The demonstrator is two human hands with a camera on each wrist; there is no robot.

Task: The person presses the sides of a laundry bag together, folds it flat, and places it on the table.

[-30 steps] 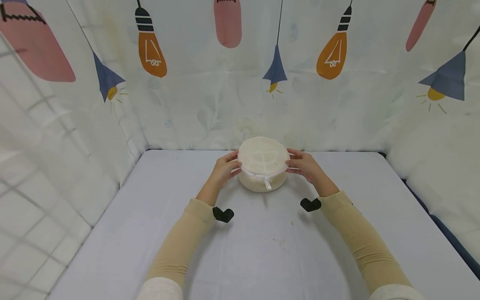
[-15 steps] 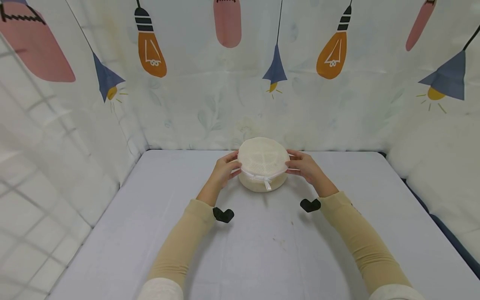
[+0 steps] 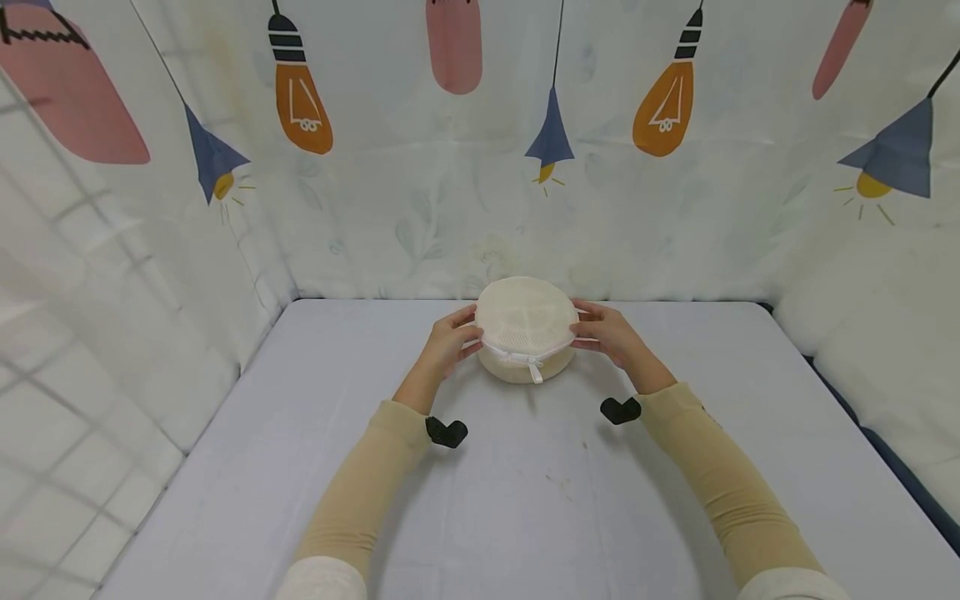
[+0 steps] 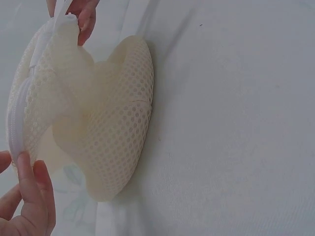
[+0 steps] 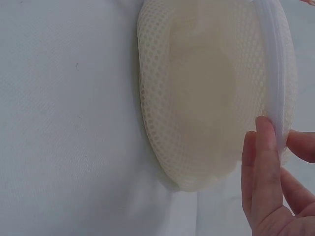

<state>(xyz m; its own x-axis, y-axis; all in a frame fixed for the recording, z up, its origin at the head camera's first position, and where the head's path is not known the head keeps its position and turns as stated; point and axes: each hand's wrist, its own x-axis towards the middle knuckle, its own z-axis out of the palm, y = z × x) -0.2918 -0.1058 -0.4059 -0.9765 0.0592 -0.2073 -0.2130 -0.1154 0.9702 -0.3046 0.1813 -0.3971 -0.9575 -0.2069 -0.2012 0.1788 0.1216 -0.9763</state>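
Observation:
A round cream mesh laundry bag [image 3: 527,315] stands on the far middle of the table, its flat top tilted toward me. My left hand [image 3: 447,343] pinches the zipped rim on the left side, thumb and fingertips on the edge. Opposite it, my right hand [image 3: 611,333] pinches the same rim on the right. A white zipper pull [image 3: 536,372] hangs at the front. In the left wrist view, the mesh side wall [image 4: 118,123] sags inward below the raised rim. The right wrist view shows fingers [image 5: 266,167] against the white zipper band [image 5: 275,69].
The white-covered table [image 3: 510,517] reaches back to a printed curtain [image 3: 375,200] close behind the bag. More curtain hangs along the left and right sides. A black heart-shaped piece sits by each sleeve cuff.
The bag's top has sunk and tipped very slightly toward me. Both hands keep their hold on the rim in almost the same place.

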